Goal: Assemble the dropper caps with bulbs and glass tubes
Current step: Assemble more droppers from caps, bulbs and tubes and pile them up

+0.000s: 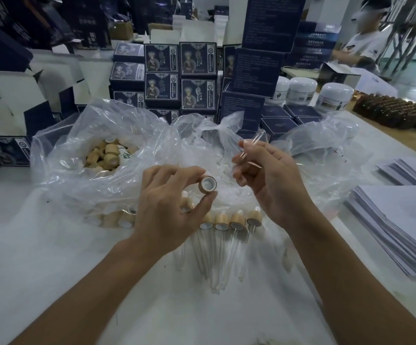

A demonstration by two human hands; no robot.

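Left hand (169,202) pinches the cap (207,184), mouth facing right toward the tube (250,145) slanting in the right hand (269,180).

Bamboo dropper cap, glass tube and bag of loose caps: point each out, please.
bamboo dropper cap (207,184), head view, on its open white-lined underside, pinched by the left hand.
glass tube (256,140), head view, on the bare upper stretch above the right hand.
bag of loose caps (77,135), head view, on its clear plastic wall.
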